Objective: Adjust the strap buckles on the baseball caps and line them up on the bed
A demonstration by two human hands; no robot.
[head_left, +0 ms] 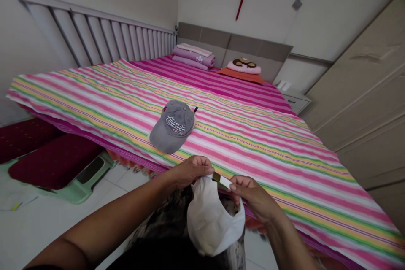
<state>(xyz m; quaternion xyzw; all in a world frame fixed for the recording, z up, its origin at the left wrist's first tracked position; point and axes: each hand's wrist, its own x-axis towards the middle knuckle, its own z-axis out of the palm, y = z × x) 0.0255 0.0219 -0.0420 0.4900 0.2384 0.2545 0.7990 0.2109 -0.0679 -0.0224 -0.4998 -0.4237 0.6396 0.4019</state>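
Observation:
A white cap (pixel 207 219) hangs in front of me at the bed's near edge, its back opening facing up. My left hand (pixel 198 171) pinches the left end of its strap, beside a brass-coloured buckle (pixel 216 176). The strap's white right end (pixel 225 182) is between the thumb and fingers of my right hand (pixel 249 194). Past my hands, a grey cap (pixel 174 124) with white lettering lies on the striped sheet (pixel 240 135), brim towards me. A short dark strap end sticks out at its far right side.
Folded purple bedding (pixel 194 57) and a pink folded item (pixel 243 66) on orange cloth rest near the headboard (pixel 211 38). Green stools with dark red tops (pixel 60 160) stand at left. A radiator (pixel 104 36) lines the left wall; a wardrobe (pixel 367 93) stands at right.

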